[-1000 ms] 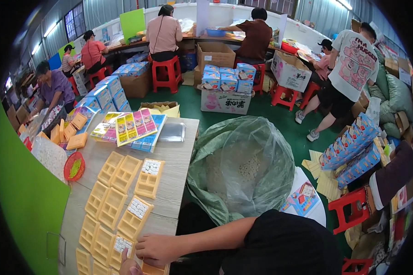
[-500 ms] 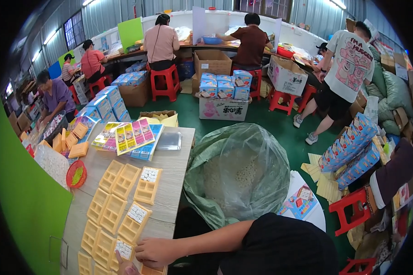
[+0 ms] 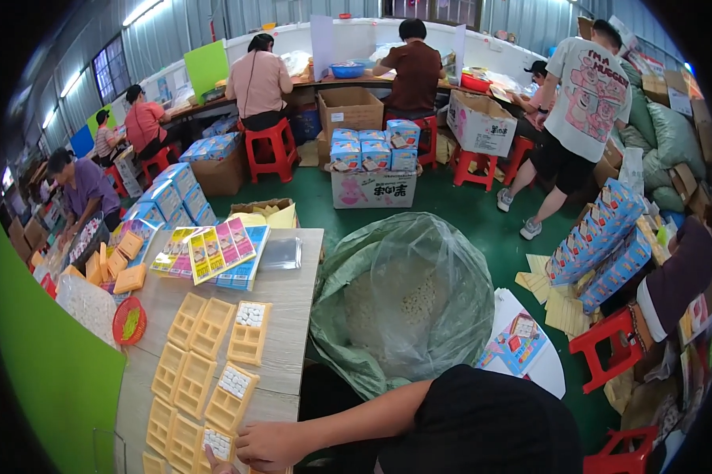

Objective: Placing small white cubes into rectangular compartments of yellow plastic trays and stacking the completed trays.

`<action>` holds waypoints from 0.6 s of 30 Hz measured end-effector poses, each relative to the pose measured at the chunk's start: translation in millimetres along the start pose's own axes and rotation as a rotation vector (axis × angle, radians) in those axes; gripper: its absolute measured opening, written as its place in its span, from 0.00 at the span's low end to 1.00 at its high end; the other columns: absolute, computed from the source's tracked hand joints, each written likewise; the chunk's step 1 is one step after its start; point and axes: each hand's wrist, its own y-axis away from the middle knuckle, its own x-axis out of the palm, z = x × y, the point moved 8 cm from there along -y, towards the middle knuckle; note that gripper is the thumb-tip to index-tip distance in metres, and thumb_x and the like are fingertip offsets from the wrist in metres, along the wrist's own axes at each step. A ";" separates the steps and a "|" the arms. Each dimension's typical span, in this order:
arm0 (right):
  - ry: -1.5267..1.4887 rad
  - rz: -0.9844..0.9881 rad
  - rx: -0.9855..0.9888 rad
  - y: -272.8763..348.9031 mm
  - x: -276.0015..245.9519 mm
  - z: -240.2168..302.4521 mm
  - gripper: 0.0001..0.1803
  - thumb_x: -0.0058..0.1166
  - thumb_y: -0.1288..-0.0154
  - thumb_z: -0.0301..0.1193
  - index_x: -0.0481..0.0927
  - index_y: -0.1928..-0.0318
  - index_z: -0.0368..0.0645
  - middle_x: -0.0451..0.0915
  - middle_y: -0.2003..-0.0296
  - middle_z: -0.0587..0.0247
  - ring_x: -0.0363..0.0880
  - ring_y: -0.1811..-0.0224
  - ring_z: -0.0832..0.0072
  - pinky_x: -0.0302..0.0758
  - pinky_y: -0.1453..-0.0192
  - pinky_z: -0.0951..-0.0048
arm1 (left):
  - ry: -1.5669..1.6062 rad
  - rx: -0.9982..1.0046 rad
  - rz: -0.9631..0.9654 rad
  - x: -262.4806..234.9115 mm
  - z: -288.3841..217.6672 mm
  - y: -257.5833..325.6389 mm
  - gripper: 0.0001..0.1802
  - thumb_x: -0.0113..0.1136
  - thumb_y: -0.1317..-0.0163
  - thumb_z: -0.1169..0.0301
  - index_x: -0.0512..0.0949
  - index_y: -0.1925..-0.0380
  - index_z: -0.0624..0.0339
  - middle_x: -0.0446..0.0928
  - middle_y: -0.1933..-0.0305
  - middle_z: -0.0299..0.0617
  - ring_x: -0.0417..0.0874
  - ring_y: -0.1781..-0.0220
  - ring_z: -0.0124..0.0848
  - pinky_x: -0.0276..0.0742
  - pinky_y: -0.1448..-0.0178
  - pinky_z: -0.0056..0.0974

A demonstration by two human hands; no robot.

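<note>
At the lower edge, my left hand (image 3: pixel 222 467) shows only in part, its index finger stretched onto white pieces in a cream compartment tray (image 3: pixel 217 444). Just to its right, my right hand (image 3: pixel 267 445) is closed with bent fingers beside that tray; whatever its fingertips hold, if anything, is hidden. Two more trays beyond, a near tray (image 3: pixel 233 395) and a far tray (image 3: pixel 249 333), each have small white pieces packed in one section. Left of these stand rows of unfilled cream trays (image 3: pixel 192 385).
Printed card sheets (image 3: pixel 222 251) and a clear plastic case (image 3: pixel 282 253) lie at the table's (image 3: pixel 285 347) far end. A red basket (image 3: pixel 129 321) sits left. Right of the table stands a large green sack (image 3: pixel 336 347) of pale pieces. Several people work beyond; a red stool (image 3: pixel 606 347) is at right.
The view has shifted slightly, so the table and trays sit a little lower and the far room further left. Both hands stay at the same tray, the left showing less.
</note>
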 end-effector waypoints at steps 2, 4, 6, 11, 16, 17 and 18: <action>0.000 0.007 0.012 0.7 0.0 1.1 0.09 0.58 0.33 0.32 0.80 0.65 0.37 0.80 0.62 0.51 0.79 0.56 0.54 0.73 0.47 0.57 | -0.016 -0.016 0.036 1.6 6.9 0.7 0.38 0.35 0.19 0.42 0.51 0.84 0.57 0.47 0.85 0.34 0.45 0.81 0.27 0.53 0.18 0.68; 0.035 0.009 0.010 -0.1 0.1 0.9 0.09 0.58 0.33 0.32 0.81 0.65 0.37 0.81 0.61 0.51 0.79 0.56 0.54 0.73 0.47 0.58 | 0.021 -0.012 0.023 3.6 14.9 0.0 0.38 0.35 0.20 0.42 0.50 0.85 0.57 0.46 0.87 0.34 0.44 0.82 0.26 0.54 0.18 0.68; 0.034 0.001 0.007 -0.2 1.7 0.5 0.09 0.58 0.33 0.32 0.81 0.65 0.38 0.81 0.62 0.51 0.79 0.56 0.55 0.73 0.48 0.58 | -0.015 -0.066 0.026 2.3 22.7 2.0 0.38 0.35 0.20 0.41 0.50 0.85 0.56 0.46 0.87 0.34 0.44 0.82 0.26 0.54 0.18 0.69; -0.012 -0.009 0.027 -0.9 -0.8 0.2 0.06 0.59 0.37 0.31 0.80 0.64 0.41 0.78 0.64 0.57 0.77 0.54 0.58 0.72 0.48 0.60 | -0.232 0.102 0.062 -3.3 27.7 -1.1 0.38 0.34 0.20 0.41 0.51 0.86 0.56 0.47 0.87 0.34 0.45 0.83 0.27 0.52 0.18 0.71; 0.029 0.009 0.018 -0.3 2.7 -1.3 0.06 0.59 0.37 0.31 0.80 0.65 0.41 0.79 0.64 0.58 0.77 0.54 0.59 0.72 0.48 0.60 | -0.158 0.149 0.012 -5.4 3.2 -2.6 0.38 0.32 0.19 0.42 0.52 0.85 0.56 0.47 0.86 0.34 0.45 0.82 0.27 0.49 0.17 0.72; 0.032 0.007 0.012 -0.8 3.3 -1.2 0.06 0.59 0.37 0.31 0.80 0.65 0.41 0.79 0.64 0.58 0.77 0.54 0.59 0.72 0.48 0.60 | -0.161 0.154 0.010 -6.2 4.3 -2.9 0.38 0.32 0.19 0.42 0.52 0.85 0.56 0.47 0.86 0.34 0.45 0.82 0.27 0.49 0.17 0.72; 0.048 0.013 0.014 -0.8 4.6 -1.4 0.06 0.59 0.37 0.31 0.80 0.65 0.41 0.79 0.64 0.58 0.77 0.54 0.59 0.72 0.48 0.60 | -0.147 0.135 0.002 -7.0 10.5 -2.0 0.37 0.32 0.19 0.43 0.52 0.85 0.56 0.47 0.86 0.34 0.45 0.81 0.27 0.48 0.17 0.72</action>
